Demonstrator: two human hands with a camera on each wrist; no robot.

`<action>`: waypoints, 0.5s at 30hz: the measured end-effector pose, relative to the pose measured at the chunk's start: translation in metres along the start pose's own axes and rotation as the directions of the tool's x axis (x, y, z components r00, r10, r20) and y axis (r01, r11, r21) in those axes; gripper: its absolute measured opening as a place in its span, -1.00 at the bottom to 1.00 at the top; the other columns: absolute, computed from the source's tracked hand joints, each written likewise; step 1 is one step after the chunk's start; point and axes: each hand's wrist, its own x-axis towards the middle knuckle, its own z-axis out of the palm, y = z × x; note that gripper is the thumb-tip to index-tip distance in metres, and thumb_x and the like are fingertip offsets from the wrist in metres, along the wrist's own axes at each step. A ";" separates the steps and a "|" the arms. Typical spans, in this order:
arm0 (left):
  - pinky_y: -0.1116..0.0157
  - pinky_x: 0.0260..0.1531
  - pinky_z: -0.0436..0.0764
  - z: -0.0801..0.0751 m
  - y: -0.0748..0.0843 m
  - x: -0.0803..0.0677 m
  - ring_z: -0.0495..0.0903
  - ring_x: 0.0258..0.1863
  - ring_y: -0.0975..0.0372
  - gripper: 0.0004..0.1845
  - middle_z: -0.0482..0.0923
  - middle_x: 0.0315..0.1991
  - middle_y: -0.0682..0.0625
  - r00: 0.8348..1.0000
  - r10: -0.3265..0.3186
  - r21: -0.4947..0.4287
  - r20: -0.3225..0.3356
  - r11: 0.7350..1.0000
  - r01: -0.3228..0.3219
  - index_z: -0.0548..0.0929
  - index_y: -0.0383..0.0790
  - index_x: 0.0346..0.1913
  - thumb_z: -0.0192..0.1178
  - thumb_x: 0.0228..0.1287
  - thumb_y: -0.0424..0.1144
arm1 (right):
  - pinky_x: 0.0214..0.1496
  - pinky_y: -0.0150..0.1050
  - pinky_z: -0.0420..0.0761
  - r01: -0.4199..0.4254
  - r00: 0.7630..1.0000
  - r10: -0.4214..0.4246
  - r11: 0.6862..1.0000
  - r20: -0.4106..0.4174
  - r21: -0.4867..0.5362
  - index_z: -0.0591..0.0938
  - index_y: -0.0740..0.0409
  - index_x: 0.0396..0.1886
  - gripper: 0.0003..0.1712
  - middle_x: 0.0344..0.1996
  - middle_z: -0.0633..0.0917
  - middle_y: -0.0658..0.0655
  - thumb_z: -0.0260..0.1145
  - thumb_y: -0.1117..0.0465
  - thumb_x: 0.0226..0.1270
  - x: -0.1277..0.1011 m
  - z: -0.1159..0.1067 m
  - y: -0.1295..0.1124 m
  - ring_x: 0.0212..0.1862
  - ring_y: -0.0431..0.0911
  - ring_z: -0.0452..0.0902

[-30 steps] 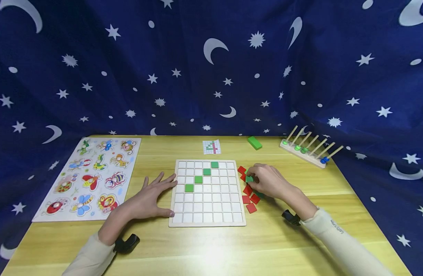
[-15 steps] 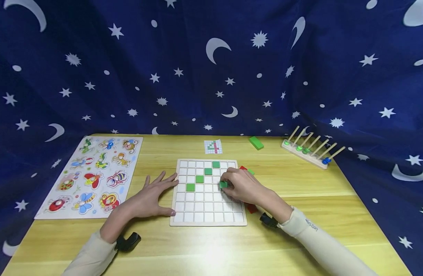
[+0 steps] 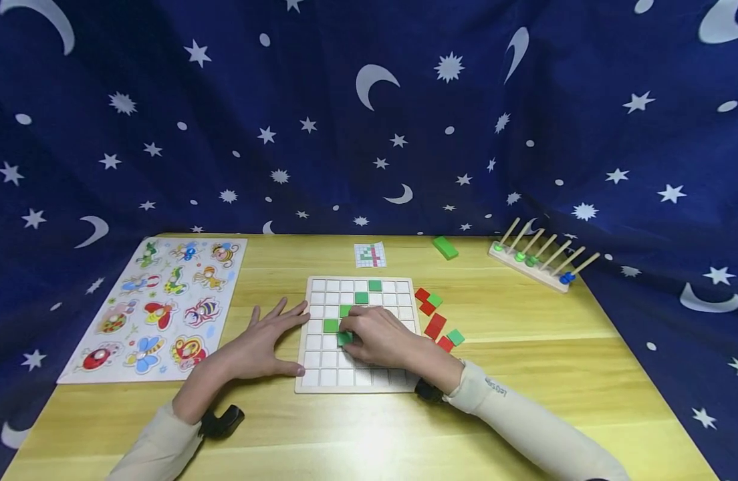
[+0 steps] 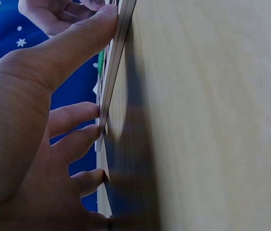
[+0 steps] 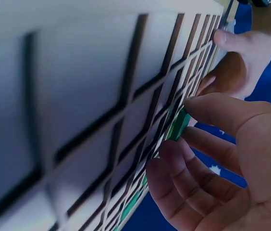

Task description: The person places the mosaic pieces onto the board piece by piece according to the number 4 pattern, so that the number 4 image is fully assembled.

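1. The right hand [image 3: 378, 337] reaches over the white grid board [image 3: 361, 381] from the right side, with the forearm lying across the board's near right corner.
2. Its thumb and fingers [image 5: 212, 115] pinch a green tile [image 3: 345, 339], and the tile sits at a cell in the left half of the board, just below another green tile [image 3: 331, 326]. In the right wrist view the held tile [image 5: 178, 126] stands tilted against the grid, one edge on the board.
3. The left hand [image 3: 265, 344] lies flat on the table [image 3: 369, 434] at the left edge of the board, with the fingers spread and straight. It grasps nothing.
4. In the left wrist view the thumb [image 4: 73, 43] and fingertips press against the board's side edge [image 4: 114, 72].
5. More green tiles [image 3: 361, 297] lie in a diagonal line on the board toward the far right.
6. Loose red and green tiles [image 3: 435, 324] lie on the table just beside the board's right edge.
7. A small pattern card [image 3: 370, 254] lies behind the board, and an insect puzzle board [image 3: 158, 307] lies at the left.
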 end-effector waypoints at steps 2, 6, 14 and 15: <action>-0.44 0.28 -0.36 0.000 -0.001 -0.001 -0.20 0.56 -0.13 0.05 0.01 0.59 0.03 1.000 -0.002 0.003 -0.002 1.000 0.002 0.34 -0.07 0.50 0.45 -0.03 0.32 | -0.44 -0.37 0.43 0.013 1.000 -0.013 1.000 0.007 -0.005 0.74 0.05 -0.26 -0.87 -0.42 0.58 -0.07 0.46 0.20 0.18 0.005 0.003 -0.004 -0.46 -0.27 0.39; -0.43 0.29 -0.35 -0.001 0.000 -0.001 -0.20 0.56 -0.12 0.04 0.01 0.59 0.04 1.000 -0.003 0.000 -0.003 1.000 0.003 0.34 -0.07 0.50 0.46 -0.03 0.30 | -0.44 -0.38 0.41 0.027 1.000 -0.027 0.999 0.006 -0.024 0.75 0.04 -0.30 -0.91 -0.46 0.54 -0.09 0.46 0.20 0.18 0.013 0.007 -0.009 -0.48 -0.26 0.37; -0.44 0.28 -0.35 -0.001 0.002 -0.001 -0.21 0.56 -0.12 0.04 0.01 0.59 0.04 1.000 -0.001 -0.007 -0.002 1.000 0.001 0.34 -0.07 0.51 0.47 -0.02 0.29 | -0.47 -0.40 0.39 0.029 1.000 -0.029 0.999 0.001 -0.019 0.78 0.01 -0.35 -0.95 -0.49 0.50 -0.12 0.48 0.18 0.18 0.019 0.012 -0.014 -0.51 -0.27 0.35; -0.44 0.28 -0.35 -0.001 0.002 -0.001 -0.21 0.56 -0.12 0.04 0.01 0.59 0.04 1.000 -0.002 -0.007 -0.001 1.000 0.002 0.33 -0.07 0.51 0.47 -0.02 0.29 | -0.46 -0.40 0.40 0.027 1.000 -0.027 0.999 0.004 -0.020 0.78 0.01 -0.33 -0.93 -0.48 0.52 -0.11 0.49 0.16 0.19 0.019 0.011 -0.014 -0.50 -0.28 0.36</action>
